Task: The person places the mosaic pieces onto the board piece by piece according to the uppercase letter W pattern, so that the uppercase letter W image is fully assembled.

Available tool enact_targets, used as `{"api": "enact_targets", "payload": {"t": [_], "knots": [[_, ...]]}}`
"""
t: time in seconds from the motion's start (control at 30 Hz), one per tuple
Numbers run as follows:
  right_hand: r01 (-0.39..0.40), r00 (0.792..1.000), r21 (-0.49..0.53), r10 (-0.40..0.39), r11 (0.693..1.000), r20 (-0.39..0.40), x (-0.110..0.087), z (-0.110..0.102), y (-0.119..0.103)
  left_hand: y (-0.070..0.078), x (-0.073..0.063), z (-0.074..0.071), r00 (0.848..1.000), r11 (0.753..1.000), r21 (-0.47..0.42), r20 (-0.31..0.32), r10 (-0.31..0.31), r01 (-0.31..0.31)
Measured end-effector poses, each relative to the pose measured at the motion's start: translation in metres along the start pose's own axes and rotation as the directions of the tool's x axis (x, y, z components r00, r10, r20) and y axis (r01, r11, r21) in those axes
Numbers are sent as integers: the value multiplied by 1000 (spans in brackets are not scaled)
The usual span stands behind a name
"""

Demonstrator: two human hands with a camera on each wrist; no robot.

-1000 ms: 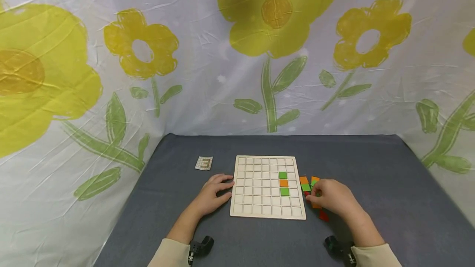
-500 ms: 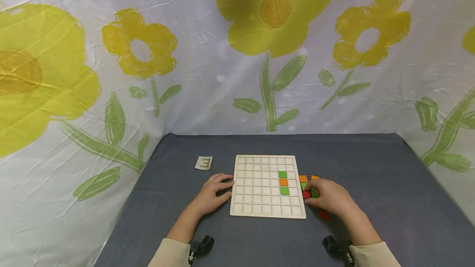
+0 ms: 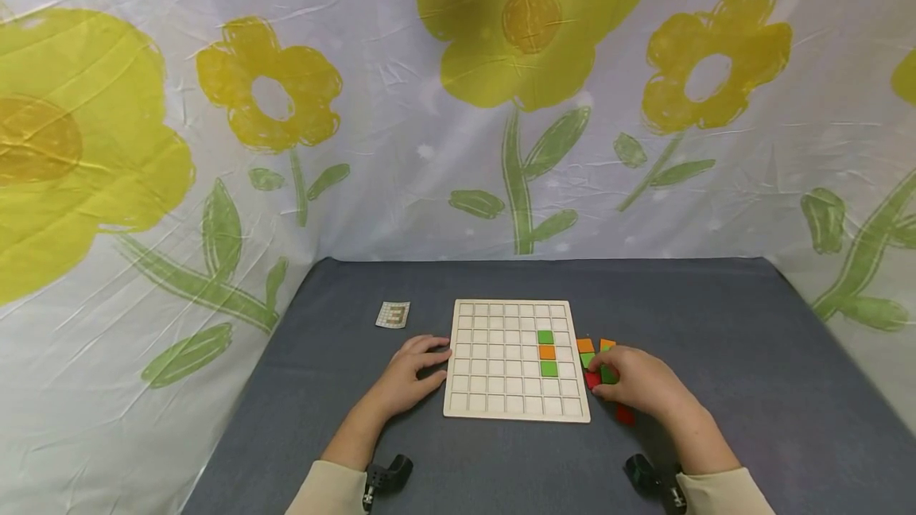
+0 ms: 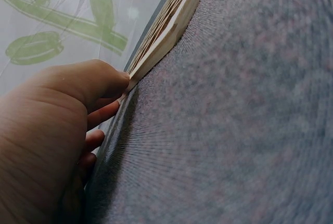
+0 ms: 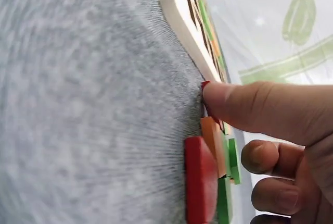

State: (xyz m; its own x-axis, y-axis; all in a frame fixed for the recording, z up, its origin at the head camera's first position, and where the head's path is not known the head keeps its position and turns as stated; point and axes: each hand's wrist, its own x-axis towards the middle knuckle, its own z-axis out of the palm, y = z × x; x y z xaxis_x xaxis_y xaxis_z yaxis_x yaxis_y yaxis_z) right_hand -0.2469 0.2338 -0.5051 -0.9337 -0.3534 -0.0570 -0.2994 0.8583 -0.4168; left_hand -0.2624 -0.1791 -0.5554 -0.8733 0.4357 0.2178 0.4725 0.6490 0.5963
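Card (image 3: 393, 315) with E-shape (image 3: 395, 315) near board (image 3: 515, 361)

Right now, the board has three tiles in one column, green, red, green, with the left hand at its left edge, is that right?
Not quite: the head view shows the middle tile is orange, not red. The upper tile and lower tile on the board are green, and the left hand is at the board's left edge.
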Motion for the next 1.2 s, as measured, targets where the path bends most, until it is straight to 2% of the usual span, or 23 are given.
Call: {"api": "enact_targets", "payload": {"t": [0.33, 0.53, 0.7, 0.9, 1.2], "knots": [[27, 1000, -15, -27, 1000, -11, 2, -1, 1, -1, 1, 0, 1000, 1000, 5, -14, 1, -1], [45, 996, -38, -47, 998, -73, 1, -6, 3, -1, 2, -1, 1000, 1000, 7, -10, 1, -1], [54, 994, -15, -55, 998, -95, -3, -13, -2, -1, 2, -1, 1000, 1000, 0, -3, 4, -4], [124, 984, -21, -126, 992, -129, -4, -17, -20, -2, 0, 0, 1000, 1000, -1, 0, 11, -11], [230, 965, -56, -235, 972, -118, 3, -9, -41, -1, 0, 0, 1000, 1000, -19, 1, 4, -4]]}}
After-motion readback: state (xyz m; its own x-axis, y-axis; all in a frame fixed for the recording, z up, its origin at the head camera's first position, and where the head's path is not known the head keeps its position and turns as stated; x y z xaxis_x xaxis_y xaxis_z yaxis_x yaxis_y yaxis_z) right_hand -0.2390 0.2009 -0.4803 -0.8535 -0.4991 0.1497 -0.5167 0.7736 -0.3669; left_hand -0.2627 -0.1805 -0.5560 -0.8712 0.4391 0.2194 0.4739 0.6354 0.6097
